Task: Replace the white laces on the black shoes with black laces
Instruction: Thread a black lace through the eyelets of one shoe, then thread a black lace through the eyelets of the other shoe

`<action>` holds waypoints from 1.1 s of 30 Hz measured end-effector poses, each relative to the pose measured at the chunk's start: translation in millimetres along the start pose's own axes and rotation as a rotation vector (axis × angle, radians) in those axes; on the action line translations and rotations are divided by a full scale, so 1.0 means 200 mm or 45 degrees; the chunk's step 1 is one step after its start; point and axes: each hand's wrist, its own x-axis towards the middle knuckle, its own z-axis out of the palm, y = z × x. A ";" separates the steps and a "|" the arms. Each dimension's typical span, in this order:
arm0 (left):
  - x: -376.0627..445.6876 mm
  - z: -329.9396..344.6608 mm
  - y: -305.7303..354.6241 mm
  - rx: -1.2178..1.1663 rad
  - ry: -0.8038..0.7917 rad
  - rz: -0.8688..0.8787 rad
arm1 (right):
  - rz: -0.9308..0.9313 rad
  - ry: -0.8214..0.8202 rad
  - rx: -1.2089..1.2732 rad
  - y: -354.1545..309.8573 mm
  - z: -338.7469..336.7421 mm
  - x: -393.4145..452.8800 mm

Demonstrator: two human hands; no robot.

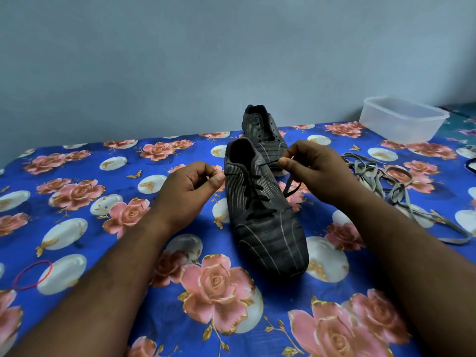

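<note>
The left hand (192, 182) is curled with thumb and forefinger pinched together just beside the near shoe's (265, 215) collar; they seem to grip one end of the black lace (257, 199), though that end is too thin to make out. The right hand (313, 167) pinches the other end of the lace between thumb and forefinger, on the shoe's right side near the top eyelets, and the lace runs taut from the eyelet to the fingers, with its loose tail hanging below the hand onto the cloth (108, 243). The black lace crosses back and forth up the front of the near shoe, which stands on the cloth with its toe toward the person. Behind it, touching or nearly so, stands the far shoe (262, 127), its eyelets bare. To the right of the right forearm, a heap of greyish-white laces (386, 186) lies tangled on the cloth. Further back at the right edge sits a clear plastic tub (401, 119). A red rubber band (33, 275) lies on the cloth at the left, near the left forearm.
</note>
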 end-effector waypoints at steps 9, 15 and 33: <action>-0.07 0.03 -0.02 0.538 0.217 -0.011 | 0.350 0.007 0.321 -0.05 0.01 -0.04; -0.20 0.00 0.14 0.285 0.236 -0.100 | 0.370 -0.104 0.236 -0.17 -0.03 -0.18; -1.04 0.35 0.70 -0.722 0.015 -0.658 | 0.608 -0.197 0.470 -0.67 0.00 -1.04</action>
